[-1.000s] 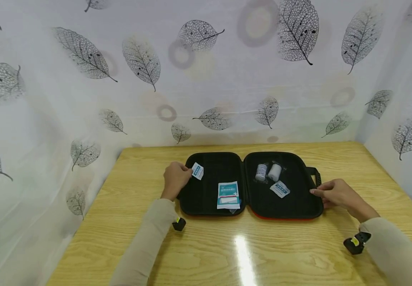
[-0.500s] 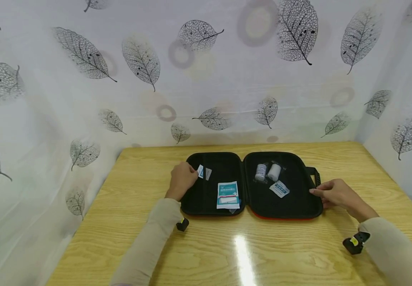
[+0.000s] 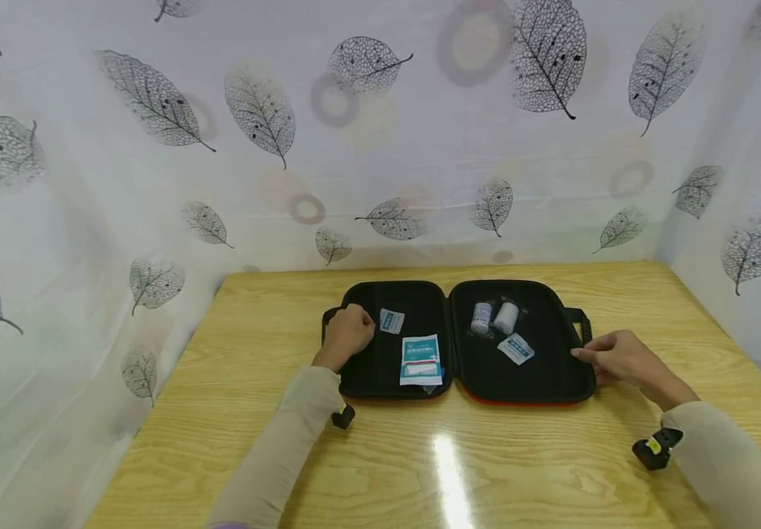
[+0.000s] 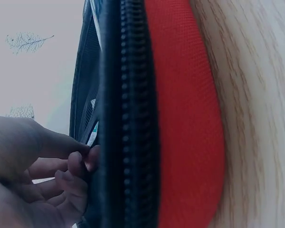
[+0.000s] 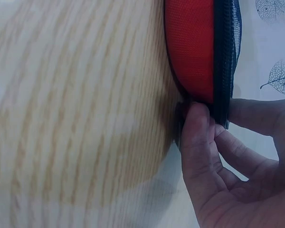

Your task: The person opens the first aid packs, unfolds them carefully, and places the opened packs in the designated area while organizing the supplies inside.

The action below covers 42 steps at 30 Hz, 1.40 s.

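Observation:
An unzipped black-lined red case (image 3: 413, 295) lies spread flat on the table, its two halves side by side. My left hand (image 3: 349, 332) is over the outer side of the left half, thumb and finger curled together. In the left wrist view its fingertips (image 4: 88, 156) are behind the zipper rim; what is between them is hidden. Just right of it lies a small white-and-blue sachet (image 3: 391, 321). A larger teal-and-white packet (image 3: 421, 354) is in the same half. My right hand (image 3: 621, 359) pinches the right half's outer rim (image 5: 222, 85) between thumb and fingers.
The right half holds two wrapped white rolls (image 3: 481, 317) and another small sachet (image 3: 516, 349). A black carry handle (image 3: 579, 323) sticks out on the right. Wooden table (image 3: 380, 463) extends in front, with a leaf-patterned white cloth (image 3: 394, 147) behind.
My left hand has moved right and farther over the left half. The sachet it held at the outer edge now lies apart, farther inward. My right hand stays at the rim.

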Tool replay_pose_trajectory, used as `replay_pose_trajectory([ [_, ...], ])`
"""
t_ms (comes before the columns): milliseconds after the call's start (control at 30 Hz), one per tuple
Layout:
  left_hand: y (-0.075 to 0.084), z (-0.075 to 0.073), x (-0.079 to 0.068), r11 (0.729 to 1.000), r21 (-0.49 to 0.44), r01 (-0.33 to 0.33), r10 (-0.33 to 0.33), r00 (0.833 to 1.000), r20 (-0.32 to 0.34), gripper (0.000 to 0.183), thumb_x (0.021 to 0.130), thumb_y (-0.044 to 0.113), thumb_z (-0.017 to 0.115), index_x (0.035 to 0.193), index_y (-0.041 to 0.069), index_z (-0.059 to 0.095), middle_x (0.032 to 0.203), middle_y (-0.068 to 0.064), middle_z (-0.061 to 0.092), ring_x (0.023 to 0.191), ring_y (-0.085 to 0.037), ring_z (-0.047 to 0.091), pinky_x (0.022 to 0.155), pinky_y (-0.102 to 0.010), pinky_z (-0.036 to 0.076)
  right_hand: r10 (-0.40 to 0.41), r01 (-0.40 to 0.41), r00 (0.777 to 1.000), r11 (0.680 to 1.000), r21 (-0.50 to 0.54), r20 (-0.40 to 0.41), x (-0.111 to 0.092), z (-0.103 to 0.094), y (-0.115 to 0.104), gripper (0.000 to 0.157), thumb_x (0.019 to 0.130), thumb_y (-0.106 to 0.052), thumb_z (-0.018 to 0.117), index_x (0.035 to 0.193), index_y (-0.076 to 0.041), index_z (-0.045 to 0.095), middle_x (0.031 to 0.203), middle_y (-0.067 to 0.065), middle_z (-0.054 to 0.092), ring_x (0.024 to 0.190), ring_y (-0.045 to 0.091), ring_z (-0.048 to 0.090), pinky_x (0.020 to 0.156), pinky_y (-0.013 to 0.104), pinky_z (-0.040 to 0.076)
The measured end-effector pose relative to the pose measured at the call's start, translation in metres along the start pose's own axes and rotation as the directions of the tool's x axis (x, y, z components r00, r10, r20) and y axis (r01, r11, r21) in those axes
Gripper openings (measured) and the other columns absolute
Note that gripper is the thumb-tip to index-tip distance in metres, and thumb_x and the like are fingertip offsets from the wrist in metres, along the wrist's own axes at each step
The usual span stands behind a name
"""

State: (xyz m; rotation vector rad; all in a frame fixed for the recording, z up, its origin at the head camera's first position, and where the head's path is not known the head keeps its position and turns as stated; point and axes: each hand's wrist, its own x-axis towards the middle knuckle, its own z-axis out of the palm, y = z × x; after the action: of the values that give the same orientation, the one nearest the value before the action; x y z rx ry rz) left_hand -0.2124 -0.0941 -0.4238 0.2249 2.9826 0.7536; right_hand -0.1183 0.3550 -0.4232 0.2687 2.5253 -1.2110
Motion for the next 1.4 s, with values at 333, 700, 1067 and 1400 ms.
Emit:
replay_pose_trajectory([
  [333,-0.007,-0.009,-0.015,0.997,-0.079,-0.024,0.025,1.0,0.011,0.015,0.098,0.013,0.067,0.098,0.002,0.077,0.091,-0.008,0.073,0.076,-0.02,0.065,0.071,-0.036,0.057,-0.007,0.007,1.0,1.0,0.003,0.005,0.002,0.0,0.002,0.058,0.1,-0.033,0.066,0.122,0.02,0.057,0.1,0.018,0.066,0.078,0.018,0.067,0.069,0.034,0.061],
  [700,0.013,-0.011,-0.045,0.935,-0.353,0.042,0.062,0.958,0.279,0.018,0.098,0.019,0.069,0.094,0.006,0.079,0.079,0.002,0.073,0.07,-0.015,0.063,0.064,-0.028,0.052,0.008,-0.008,1.0,1.0,0.003,0.01,0.004,-0.003,0.005,0.062,0.1,-0.038,0.065,0.124,0.019,0.056,0.104,0.02,0.064,0.081,0.018,0.065,0.071,0.034,0.061],
  [1067,0.016,0.0,-0.042,0.949,-0.308,0.065,0.065,0.917,0.393,0.023,0.098,0.024,0.069,0.085,0.01,0.079,0.076,0.0,0.072,0.064,-0.016,0.058,0.06,-0.029,0.048,-0.004,0.004,1.0,1.0,0.026,0.021,0.002,0.0,0.004,0.056,0.101,-0.035,0.064,0.12,0.017,0.06,0.098,0.014,0.066,0.08,0.018,0.066,0.069,0.034,0.061],
  [1400,0.018,0.002,-0.037,0.923,-0.373,0.092,0.084,0.899,0.431,0.024,0.101,0.022,0.065,0.088,0.008,0.078,0.077,-0.003,0.073,0.061,-0.014,0.051,0.056,-0.026,0.044,0.003,-0.003,1.0,1.0,0.027,0.009,0.003,0.001,0.004,0.056,0.101,-0.035,0.064,0.12,0.017,0.06,0.1,0.015,0.066,0.08,0.018,0.065,0.069,0.034,0.06],
])
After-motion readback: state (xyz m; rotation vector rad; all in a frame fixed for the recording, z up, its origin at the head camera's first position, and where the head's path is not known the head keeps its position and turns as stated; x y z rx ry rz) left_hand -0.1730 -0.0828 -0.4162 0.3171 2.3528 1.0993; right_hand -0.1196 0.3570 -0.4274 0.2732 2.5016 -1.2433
